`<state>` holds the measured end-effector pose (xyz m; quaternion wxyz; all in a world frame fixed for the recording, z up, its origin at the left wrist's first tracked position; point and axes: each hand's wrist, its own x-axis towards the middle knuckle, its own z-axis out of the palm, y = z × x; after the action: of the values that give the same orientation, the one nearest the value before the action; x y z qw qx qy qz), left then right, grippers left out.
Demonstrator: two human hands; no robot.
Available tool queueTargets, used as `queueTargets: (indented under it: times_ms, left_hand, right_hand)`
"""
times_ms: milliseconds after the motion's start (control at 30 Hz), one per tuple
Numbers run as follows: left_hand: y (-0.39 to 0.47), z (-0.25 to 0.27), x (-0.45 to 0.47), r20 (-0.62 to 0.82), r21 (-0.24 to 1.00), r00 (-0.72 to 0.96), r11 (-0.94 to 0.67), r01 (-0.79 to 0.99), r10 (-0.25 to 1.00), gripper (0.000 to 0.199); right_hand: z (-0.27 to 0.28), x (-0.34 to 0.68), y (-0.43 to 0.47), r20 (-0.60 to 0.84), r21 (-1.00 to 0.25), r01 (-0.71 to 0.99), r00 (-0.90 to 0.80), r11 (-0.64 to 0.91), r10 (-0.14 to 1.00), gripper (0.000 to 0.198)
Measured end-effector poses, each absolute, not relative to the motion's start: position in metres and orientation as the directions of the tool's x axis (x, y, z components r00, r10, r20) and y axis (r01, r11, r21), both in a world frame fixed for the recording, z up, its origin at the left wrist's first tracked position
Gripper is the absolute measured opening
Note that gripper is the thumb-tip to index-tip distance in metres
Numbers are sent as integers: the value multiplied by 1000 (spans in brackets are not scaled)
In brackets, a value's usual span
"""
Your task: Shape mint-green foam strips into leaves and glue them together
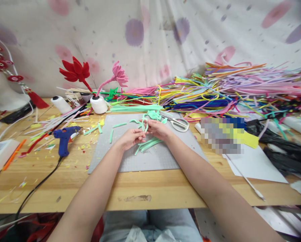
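Mint-green loop (143, 125) — one, bent, between your two hands, over the cutting mat (105, 157). Your left hand (133, 138): fingers drawn together, pinching its lower end. Your right hand (158, 129): fingertips closed on its side. Apparently shaped: loop, plus curled green cluster (154, 115) just beyond. Apparently unworked: straight green strips (150, 145), nearer you — then scissors (180, 124), bench (163, 188).

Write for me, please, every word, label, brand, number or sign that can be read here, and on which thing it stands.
None can be read.
Gray cutting mat: faint grid; any numbers are too small to read.
Blue glue gun: no readable marking.
Pixelated patch: anything beneath is hidden.
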<state>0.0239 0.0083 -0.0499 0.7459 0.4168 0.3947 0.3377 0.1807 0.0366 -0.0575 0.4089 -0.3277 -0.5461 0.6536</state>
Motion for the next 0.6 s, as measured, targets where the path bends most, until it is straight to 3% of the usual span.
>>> queueTargets:
  times_ms: [100, 333, 600]
  left_hand:
    - [8, -51, 25, -326, 850, 507, 482, -212, 798, 7]
    - [6, -54, 32, -303, 844, 528, 481, -238, 793, 8]
    - [2, -53, 37, -313, 853, 501, 471, -225, 806, 7]
  right_hand:
    - [-57, 181, 39, 15, -942, -297, -502, -156, 865, 40]
    - [-60, 180, 42, -51, -865, -427, -450, -265, 892, 40]
    - [-53, 175, 42, -71, -873, -446, -287, -199, 955, 32]
